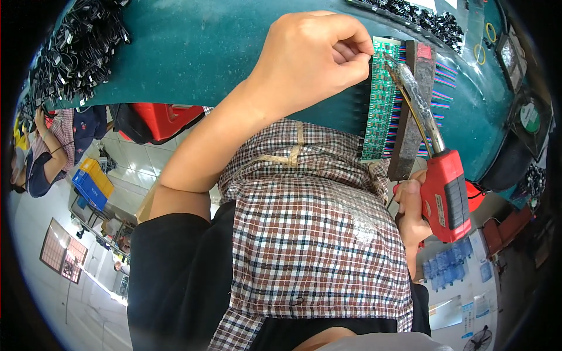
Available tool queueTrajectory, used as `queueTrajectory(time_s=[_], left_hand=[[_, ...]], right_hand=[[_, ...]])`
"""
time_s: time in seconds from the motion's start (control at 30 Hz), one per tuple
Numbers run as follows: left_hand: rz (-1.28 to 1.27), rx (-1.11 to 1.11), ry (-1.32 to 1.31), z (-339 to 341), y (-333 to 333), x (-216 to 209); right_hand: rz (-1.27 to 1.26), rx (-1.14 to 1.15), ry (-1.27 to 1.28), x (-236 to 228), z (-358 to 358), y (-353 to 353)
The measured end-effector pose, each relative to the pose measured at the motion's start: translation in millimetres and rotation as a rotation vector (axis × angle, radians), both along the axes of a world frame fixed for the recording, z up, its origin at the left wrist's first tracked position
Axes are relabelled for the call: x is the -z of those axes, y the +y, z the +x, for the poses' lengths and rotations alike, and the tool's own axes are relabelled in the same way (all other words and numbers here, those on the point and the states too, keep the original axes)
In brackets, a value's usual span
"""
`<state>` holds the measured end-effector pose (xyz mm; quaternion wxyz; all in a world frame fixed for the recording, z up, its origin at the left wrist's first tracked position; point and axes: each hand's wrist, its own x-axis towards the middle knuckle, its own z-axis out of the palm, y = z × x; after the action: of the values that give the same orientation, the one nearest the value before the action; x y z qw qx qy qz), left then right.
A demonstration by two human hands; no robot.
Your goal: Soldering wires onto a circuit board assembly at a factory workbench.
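My right hand (411, 205) is wrapped round the handle of a red soldering gun (446, 193). Its metal barrel slants up and left, with the tip over the upper part of a long green circuit board panel (380, 99). Thumb and forefinger of my left hand (319, 55) are pinched together at the panel's upper left edge; whatever they hold is too small or hidden to name. Along the panel's right side lies a dark brown bar (411, 111), set across several thin coloured wires (444, 88) that stick out beyond it.
A heap of black cables (82, 52) covers the far left of the green table mat (193, 52). More black parts (427, 20) lie in a strip at the far right, near yellow rings (480, 54). A round black device (530, 119) stands at the right. Another person (52, 146) sits at left.
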<state>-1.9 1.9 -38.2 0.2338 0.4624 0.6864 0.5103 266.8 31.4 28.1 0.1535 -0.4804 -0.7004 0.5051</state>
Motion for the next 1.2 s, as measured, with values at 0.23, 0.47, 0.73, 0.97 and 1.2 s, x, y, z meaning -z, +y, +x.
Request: queueTrajectory(time_s=[0.23,0.47,0.73,0.97,1.2], left_hand=[[0.004,-0.010,-0.003,0,1,1],[-0.005,-0.011,0.020,0,1,1],[-0.011,-0.010,0.011,0,2,1],[-0.020,-0.008,0.015,-1,2,1],[-0.024,-0.008,0.023,0,2,0]], right_hand=[[0.034,-0.043,0.066,1,1,4],[0.067,-0.031,0.015,3,1,1],[0.032,0.024,0.037,-1,0,2],[0.085,-0.045,-0.089,-4,-2,3],[-0.083,0.230,0.115,-7,-14,-5]])
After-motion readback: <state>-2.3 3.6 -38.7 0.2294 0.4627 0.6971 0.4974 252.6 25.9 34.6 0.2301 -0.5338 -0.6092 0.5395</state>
